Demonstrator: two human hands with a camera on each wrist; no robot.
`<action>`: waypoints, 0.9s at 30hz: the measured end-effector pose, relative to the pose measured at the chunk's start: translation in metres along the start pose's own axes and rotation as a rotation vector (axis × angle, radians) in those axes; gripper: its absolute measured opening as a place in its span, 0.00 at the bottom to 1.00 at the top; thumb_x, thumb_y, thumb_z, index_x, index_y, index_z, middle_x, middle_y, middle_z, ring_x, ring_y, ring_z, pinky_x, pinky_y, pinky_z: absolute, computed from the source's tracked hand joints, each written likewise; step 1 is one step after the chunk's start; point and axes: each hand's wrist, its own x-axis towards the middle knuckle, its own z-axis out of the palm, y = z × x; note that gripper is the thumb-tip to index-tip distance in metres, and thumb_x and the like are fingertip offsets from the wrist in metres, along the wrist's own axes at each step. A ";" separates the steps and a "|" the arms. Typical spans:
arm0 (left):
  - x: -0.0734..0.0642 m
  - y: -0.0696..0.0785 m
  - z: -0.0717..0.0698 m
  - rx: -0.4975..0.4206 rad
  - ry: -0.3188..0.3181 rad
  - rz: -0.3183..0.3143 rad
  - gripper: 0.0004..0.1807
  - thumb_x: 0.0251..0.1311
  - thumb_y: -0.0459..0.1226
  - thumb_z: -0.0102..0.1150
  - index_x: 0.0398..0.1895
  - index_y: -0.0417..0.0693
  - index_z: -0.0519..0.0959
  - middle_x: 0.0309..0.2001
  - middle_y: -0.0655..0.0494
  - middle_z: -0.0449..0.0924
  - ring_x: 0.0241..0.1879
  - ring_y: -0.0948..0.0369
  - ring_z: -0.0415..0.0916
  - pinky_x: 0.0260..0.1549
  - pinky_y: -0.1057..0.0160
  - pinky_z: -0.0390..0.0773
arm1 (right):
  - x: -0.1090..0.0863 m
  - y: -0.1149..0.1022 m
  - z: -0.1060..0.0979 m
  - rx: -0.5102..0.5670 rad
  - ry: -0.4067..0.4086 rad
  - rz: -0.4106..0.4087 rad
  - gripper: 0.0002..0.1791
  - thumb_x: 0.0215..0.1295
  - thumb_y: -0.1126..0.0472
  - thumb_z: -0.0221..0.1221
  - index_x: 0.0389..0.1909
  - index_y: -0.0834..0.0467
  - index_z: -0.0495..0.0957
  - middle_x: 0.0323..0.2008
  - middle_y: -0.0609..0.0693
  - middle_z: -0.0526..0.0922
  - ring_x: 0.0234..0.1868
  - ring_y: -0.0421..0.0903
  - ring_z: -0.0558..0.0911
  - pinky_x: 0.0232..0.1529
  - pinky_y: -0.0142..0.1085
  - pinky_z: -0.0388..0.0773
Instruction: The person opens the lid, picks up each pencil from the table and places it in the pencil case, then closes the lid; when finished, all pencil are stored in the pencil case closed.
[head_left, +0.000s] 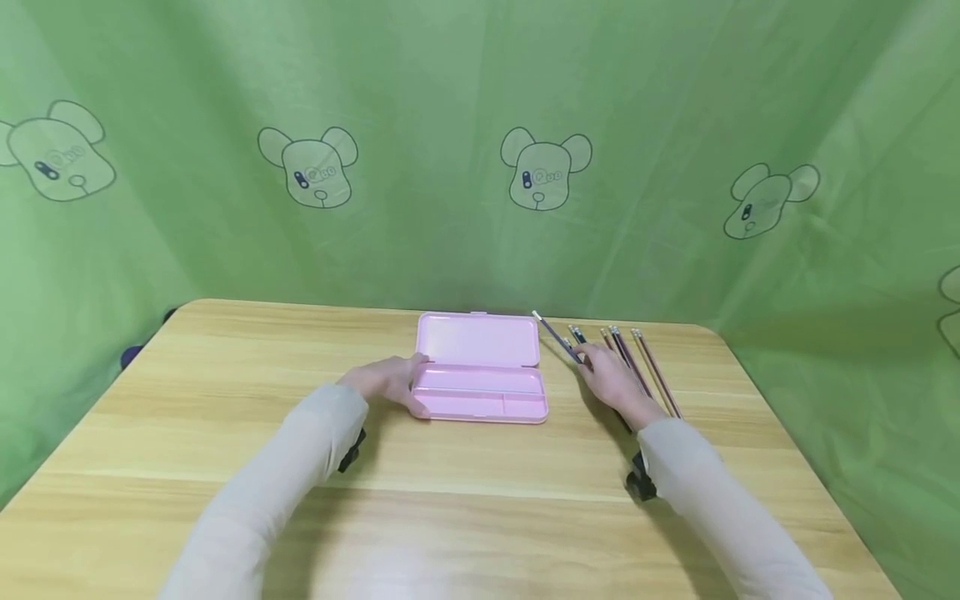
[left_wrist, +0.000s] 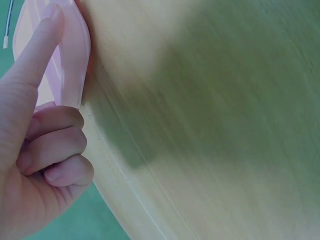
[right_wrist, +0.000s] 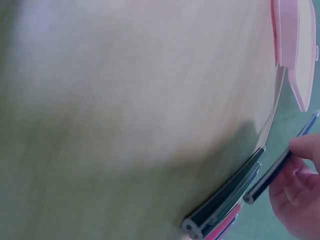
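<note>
An open pink pencil case (head_left: 477, 340) lies on the table, its lid folded back and its divided tray toward me. My left hand (head_left: 386, 379) grips the case's left end. In the left wrist view the thumb (left_wrist: 35, 52) stretches over the tray, with the other fingers curled by its end. To the right of the case, my right hand (head_left: 611, 383) pinches a dark pencil (right_wrist: 272, 175), its white-tipped end pointing toward the lid. In the right wrist view this pencil is raised above the others. Several pencils (head_left: 656, 371) lie beside and partly under the right hand.
The wooden table (head_left: 465, 500) has rounded far corners. A green curtain (head_left: 427, 250) with bear-head drawings hangs behind it and along the sides. A dark purple object (head_left: 131, 357) shows past the table's left edge.
</note>
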 end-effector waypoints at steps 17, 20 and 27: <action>0.000 -0.001 0.001 0.009 -0.003 0.024 0.57 0.39 0.52 0.71 0.69 0.43 0.49 0.58 0.35 0.66 0.59 0.46 0.64 0.60 0.51 0.64 | 0.014 -0.027 0.015 0.064 -0.070 -0.157 0.13 0.55 0.69 0.59 0.43 0.61 0.80 0.33 0.54 0.79 0.34 0.50 0.76 0.37 0.44 0.76; -0.001 -0.002 0.001 0.003 0.001 0.018 0.57 0.39 0.52 0.71 0.69 0.43 0.49 0.58 0.34 0.66 0.59 0.46 0.65 0.60 0.51 0.64 | 0.016 -0.033 0.017 0.086 -0.104 -0.182 0.12 0.56 0.69 0.59 0.42 0.61 0.81 0.32 0.54 0.79 0.35 0.49 0.75 0.38 0.43 0.75; -0.001 -0.001 0.001 -0.020 0.009 0.041 0.56 0.38 0.51 0.71 0.68 0.41 0.50 0.59 0.35 0.66 0.60 0.46 0.64 0.61 0.52 0.62 | 0.020 -0.046 0.020 0.147 -0.146 -0.232 0.11 0.56 0.68 0.59 0.40 0.63 0.81 0.33 0.54 0.81 0.36 0.49 0.77 0.41 0.43 0.76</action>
